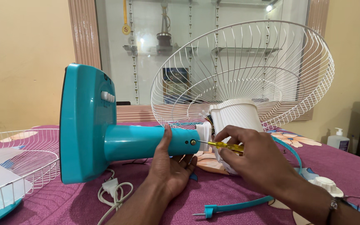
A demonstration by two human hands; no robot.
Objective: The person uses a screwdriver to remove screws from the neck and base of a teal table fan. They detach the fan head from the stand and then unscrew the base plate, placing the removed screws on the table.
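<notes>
Pump bottle [338, 140]: small, white, with a white pump head, standing upright at the far right edge of my table on the purple cloth; it carries a blue label [343, 145] across its lower front.

Poster or boxed package [176, 84]: rectangular, blue with pale panels, behind the glass ahead of me, seen through the white fan grille [246, 71]; which of the two I cannot tell.

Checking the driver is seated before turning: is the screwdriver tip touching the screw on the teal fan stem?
Touching. The head view shows the yellow screwdriver, held in the right hand, with its tip meeting the screw on the teal stem; no gap is visible.
</notes>
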